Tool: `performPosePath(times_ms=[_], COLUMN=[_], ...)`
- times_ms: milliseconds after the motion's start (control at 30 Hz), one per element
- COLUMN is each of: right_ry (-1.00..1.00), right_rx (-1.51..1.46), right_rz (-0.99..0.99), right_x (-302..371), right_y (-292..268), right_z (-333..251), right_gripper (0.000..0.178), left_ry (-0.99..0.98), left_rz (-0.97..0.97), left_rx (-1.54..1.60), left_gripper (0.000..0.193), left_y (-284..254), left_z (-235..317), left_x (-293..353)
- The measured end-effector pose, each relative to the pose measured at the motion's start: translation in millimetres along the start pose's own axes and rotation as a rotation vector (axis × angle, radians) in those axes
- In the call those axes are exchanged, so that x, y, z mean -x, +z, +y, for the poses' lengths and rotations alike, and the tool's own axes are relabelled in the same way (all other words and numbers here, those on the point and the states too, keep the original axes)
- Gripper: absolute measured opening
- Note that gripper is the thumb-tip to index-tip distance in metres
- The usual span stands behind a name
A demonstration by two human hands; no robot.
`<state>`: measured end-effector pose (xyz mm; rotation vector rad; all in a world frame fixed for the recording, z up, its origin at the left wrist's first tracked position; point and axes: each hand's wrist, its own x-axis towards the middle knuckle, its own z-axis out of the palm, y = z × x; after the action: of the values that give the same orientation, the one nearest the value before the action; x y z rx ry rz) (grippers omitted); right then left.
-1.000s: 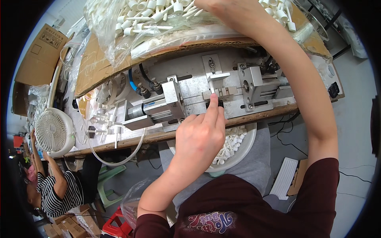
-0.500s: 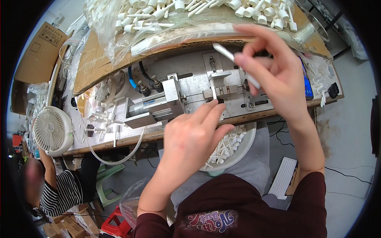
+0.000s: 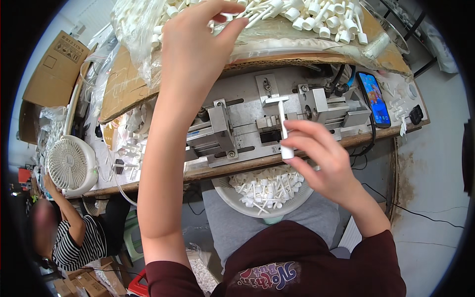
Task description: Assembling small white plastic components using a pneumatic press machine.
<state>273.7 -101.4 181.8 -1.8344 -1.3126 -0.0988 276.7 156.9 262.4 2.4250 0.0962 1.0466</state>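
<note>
My right hand [image 3: 321,158] pinches a white cap with a long stem [image 3: 283,119] between thumb and fingers. Its cap end is toward me, and its stem points away across the metal clamping fixture [image 3: 269,121], with the tip by a small metal plate [image 3: 275,100]. Up at the far left, my left hand [image 3: 200,42] reaches over the cardboard to a heap of similar white capped stems [image 3: 316,15]. Its thumb and forefinger are apart, and nothing shows between them; the other fingers are partly hidden.
A round basket [image 3: 237,208] of white pieces rests on my lap below the bench edge. Cardboard [image 3: 123,94] overhangs the fixture. A phone [image 3: 374,99] lies at the right, a white fan [image 3: 71,163] stands left, and another person [image 3: 81,237] sits at lower left.
My left hand has gone from the fixture up and left to the heap. My right hand has come down from above, bringing the capped stem to the fixture.
</note>
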Motion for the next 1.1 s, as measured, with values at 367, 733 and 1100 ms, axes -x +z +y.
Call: performPosePath(times_ms=[367, 733, 1100], right_ry=[-0.18, -0.151, -0.366], right_rx=[0.519, 0.439, 1.006], right_rz=[-0.188, -0.242, 0.516], right_x=[-8, -16, -96], right_y=[20, 11, -130], right_z=[-5, -7, 88], right_gripper=[0.033, 0.022, 0.022], left_ry=[0.099, 0.287, 0.11], left_rz=[-0.099, 0.171, -0.231], left_rx=[-0.252, -0.071, 0.07], left_gripper=[0.021, 0.023, 0.037], left_y=[66, -5, -27], left_z=[-18, 35, 63], left_x=[-51, -12, 107])
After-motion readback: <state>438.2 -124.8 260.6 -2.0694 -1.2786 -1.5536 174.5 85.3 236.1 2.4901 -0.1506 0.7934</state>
